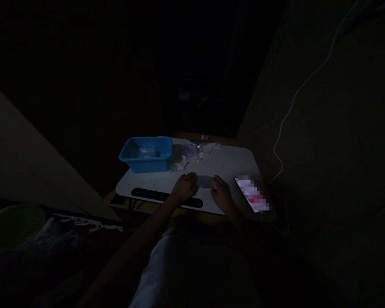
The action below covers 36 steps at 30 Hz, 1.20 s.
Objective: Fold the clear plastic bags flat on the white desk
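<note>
The scene is very dark. On a small white table (231,162), my left hand (185,186) and my right hand (221,192) rest side by side near the front edge. Between them lies a small pale, see-through piece (205,181), perhaps plastic; both hands touch its ends. The fingers of both hands seem to press on it, but the dim light hides how they grip. Behind the hands lies a heap of clear plastic pieces (195,152).
A blue plastic tub (146,154) stands at the table's back left. A lit phone (253,193) lies at the right edge. A white cable (291,107) hangs down the wall on the right. A green basket (9,222) sits low at the left.
</note>
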Each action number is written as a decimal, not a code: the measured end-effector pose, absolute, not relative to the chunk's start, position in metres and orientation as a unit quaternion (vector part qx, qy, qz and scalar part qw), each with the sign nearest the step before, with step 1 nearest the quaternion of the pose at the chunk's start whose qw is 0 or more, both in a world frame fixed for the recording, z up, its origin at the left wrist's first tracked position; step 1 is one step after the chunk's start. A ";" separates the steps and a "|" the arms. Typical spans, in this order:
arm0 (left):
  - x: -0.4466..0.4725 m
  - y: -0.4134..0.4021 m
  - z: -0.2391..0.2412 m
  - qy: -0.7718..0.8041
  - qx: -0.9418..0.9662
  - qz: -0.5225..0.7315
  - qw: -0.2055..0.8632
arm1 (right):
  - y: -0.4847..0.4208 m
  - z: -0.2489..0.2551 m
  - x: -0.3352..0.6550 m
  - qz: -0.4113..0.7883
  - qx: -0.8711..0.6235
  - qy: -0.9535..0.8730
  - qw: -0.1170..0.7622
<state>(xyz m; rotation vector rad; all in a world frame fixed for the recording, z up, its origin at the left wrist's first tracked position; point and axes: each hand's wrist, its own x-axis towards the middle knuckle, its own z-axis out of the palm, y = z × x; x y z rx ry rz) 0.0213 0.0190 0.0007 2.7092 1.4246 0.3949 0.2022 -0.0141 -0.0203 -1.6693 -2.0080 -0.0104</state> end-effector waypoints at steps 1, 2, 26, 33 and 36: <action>0.021 0.019 0.001 0.460 0.877 0.132 0.033 | -0.015 -0.020 0.201 -0.008 -0.606 -0.750 0.265; 0.021 0.019 0.002 0.460 0.877 0.137 0.040 | -0.017 -0.018 0.200 -0.014 -0.595 -0.759 0.265; 0.017 0.021 -0.004 0.378 0.891 0.248 0.046 | -0.022 -0.003 0.194 -0.079 -0.518 -0.800 0.291; 0.016 0.023 0.002 0.446 0.822 0.310 0.172 | -0.009 -0.001 0.190 0.046 -0.592 -0.738 0.321; 0.017 0.026 0.009 0.476 0.757 0.348 0.281 | 0.001 0.000 0.195 0.154 -0.600 -0.694 0.366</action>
